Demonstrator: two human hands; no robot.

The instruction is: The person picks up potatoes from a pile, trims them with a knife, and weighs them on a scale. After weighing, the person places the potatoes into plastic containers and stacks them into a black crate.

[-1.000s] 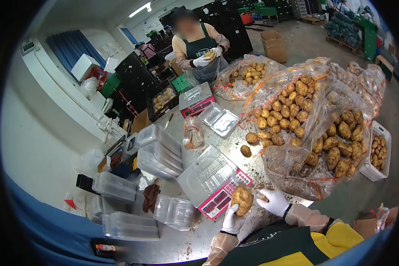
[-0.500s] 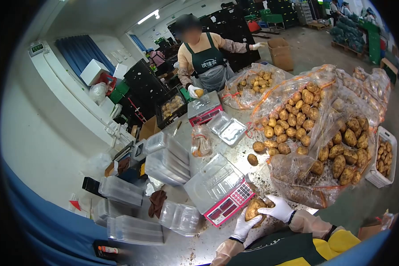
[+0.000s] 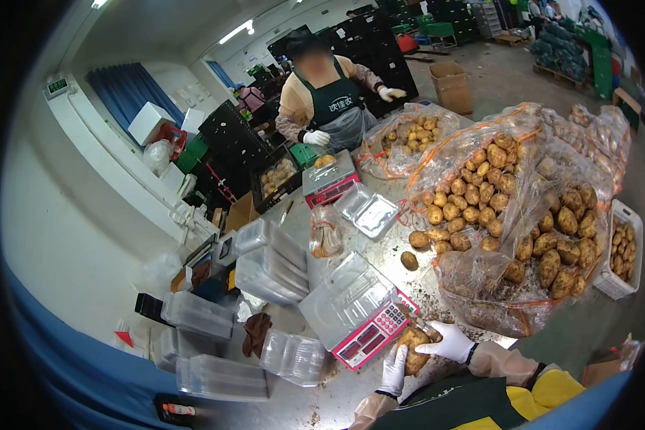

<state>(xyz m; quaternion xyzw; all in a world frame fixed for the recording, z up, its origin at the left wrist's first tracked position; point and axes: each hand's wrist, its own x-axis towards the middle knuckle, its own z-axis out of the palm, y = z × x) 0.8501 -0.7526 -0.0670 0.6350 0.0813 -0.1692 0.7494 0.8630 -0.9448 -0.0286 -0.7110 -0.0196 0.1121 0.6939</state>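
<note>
Low on the right, my left hand [image 3: 394, 370] is closed around the lower side of a large brown potato [image 3: 413, 351]. My right hand [image 3: 448, 342] is closed at its upper right, thumb against the potato. From its fingers sticks a short, narrow, knife-like tool [image 3: 429, 330], partly hidden and too small to make out exactly. Just beyond my hands stands a pink-edged digital scale [image 3: 371, 341] with a keypad. A clear plastic clamshell box [image 3: 347, 294] lies open over its top.
Stacks of clear boxes [image 3: 269, 265] stand left, near a brown cloth [image 3: 256, 334]. Open bags of potatoes [image 3: 473, 190] fill the right side; a white crate [image 3: 618, 283] stands beyond. Across the table, a gloved co-worker [image 3: 330, 100] stands by a second scale [image 3: 330, 179] bearing a potato.
My hands have shifted slightly and turned the potato more upright, still holding it. The co-worker has let go of a potato, which now rests on the far scale.
</note>
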